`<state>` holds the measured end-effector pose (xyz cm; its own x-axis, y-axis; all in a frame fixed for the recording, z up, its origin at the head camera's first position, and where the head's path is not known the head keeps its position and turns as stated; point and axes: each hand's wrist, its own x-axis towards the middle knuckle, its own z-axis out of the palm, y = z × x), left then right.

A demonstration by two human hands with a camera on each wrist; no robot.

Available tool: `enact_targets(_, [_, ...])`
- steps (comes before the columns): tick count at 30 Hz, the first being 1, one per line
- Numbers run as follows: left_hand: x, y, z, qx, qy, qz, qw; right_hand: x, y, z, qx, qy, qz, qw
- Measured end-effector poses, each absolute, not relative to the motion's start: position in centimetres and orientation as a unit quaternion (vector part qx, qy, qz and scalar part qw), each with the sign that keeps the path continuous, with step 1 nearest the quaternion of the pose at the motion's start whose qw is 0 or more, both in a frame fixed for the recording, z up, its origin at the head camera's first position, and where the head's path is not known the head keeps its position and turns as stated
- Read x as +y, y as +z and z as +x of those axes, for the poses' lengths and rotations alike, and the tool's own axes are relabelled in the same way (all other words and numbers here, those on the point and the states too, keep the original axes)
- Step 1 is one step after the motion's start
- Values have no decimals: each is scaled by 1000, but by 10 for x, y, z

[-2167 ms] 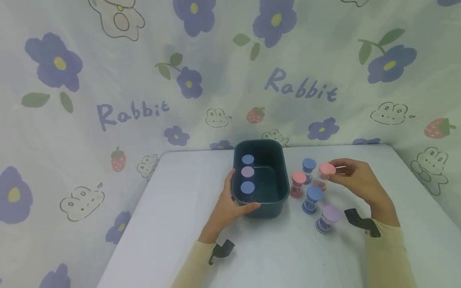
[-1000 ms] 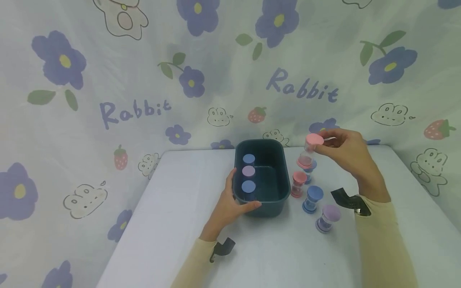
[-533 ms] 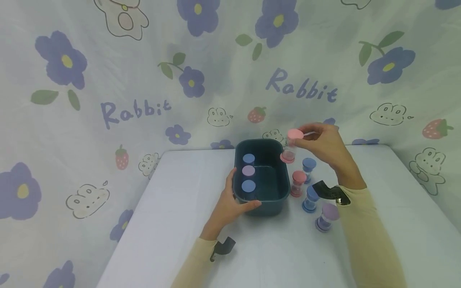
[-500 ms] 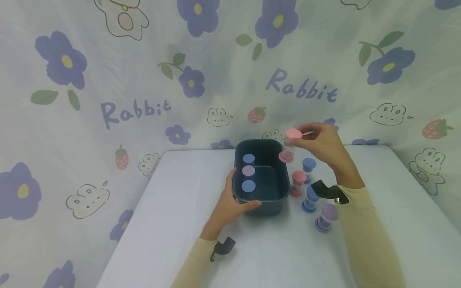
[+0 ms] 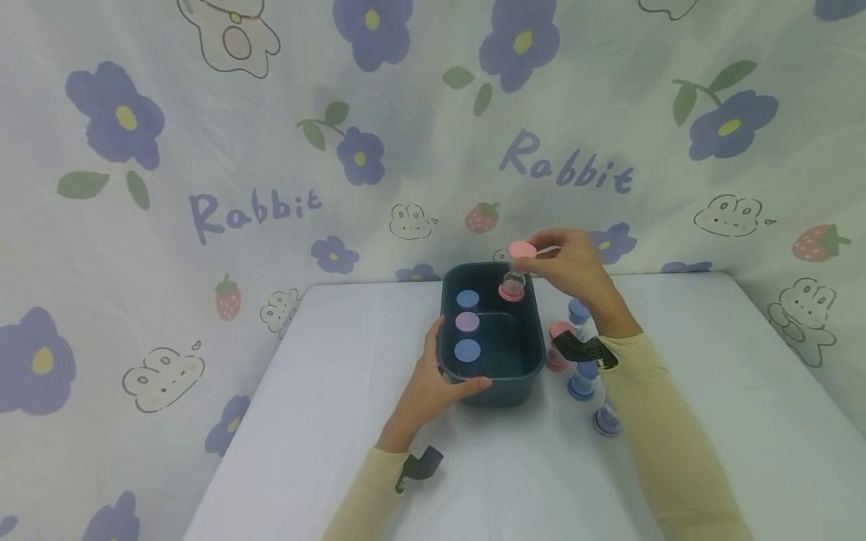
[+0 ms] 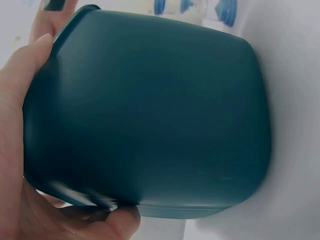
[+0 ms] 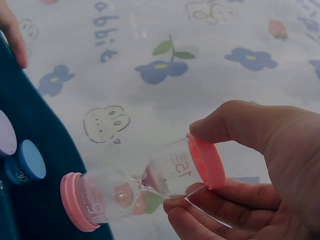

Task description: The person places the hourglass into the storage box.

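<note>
My right hand (image 5: 571, 263) pinches a pink-capped sand timer (image 5: 512, 289) near its upper cap, holding it upright over the far right part of a dark teal plastic bin (image 5: 502, 392). In the right wrist view the clear timer (image 7: 170, 167) reads 15 and has pinkish sand inside. My left hand (image 5: 433, 391) grips the bin's near left corner, with the thumb along the front rim and fingers on the left side. Inside the bin, along its left wall, stand a blue timer (image 5: 467, 299), a purple timer (image 5: 467, 321) and another blue timer (image 5: 467, 350).
Right of the bin on the white table (image 5: 325, 406) stand a pink timer (image 5: 558, 359), a blue timer (image 5: 578, 309), a second blue timer (image 5: 582, 385) and a purple timer (image 5: 607, 422), partly covered by my right wrist and sleeve. A patterned cloth (image 5: 419, 135) hangs behind.
My right hand has lifted the pink sand timer off the table and carried it left over the bin. My left hand has stayed on the bin.
</note>
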<state>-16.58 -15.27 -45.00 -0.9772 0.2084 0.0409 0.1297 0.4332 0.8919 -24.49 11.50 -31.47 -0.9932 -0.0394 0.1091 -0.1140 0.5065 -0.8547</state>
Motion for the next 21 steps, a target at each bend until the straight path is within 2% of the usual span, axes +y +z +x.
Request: enact_targets(21, [-154, -454, -167, 844, 526, 98, 41, 84, -338, -279, -882, 468, 45, 32])
